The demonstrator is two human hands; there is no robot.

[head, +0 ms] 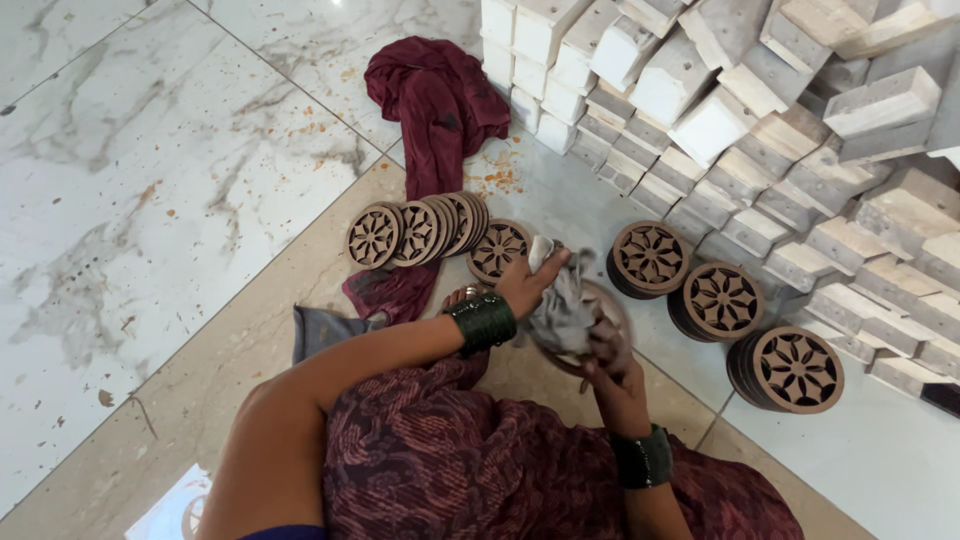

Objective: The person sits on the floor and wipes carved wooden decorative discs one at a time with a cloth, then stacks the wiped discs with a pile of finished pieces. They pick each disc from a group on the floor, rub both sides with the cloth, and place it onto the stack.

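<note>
My left hand (pixel 531 281) presses a grey rag (pixel 566 308) onto a round brown carved wooden disc (pixel 608 302). My right hand (pixel 612 372) grips that disc from below, holding it above my lap. The rag covers most of the disc's face. Both wrists wear stacks of dark green bangles (pixel 483 321). A single flower-cut disc (pixel 497 248) lies flat just beyond my left hand.
A leaning row of several discs (pixel 415 232) lies on the floor to the left, by a maroon cloth (pixel 436 110). Three stacks of discs (pixel 721 298) stand to the right. Piled pale wooden blocks (pixel 760 130) fill the top right. The floor is marble tile (pixel 130 200).
</note>
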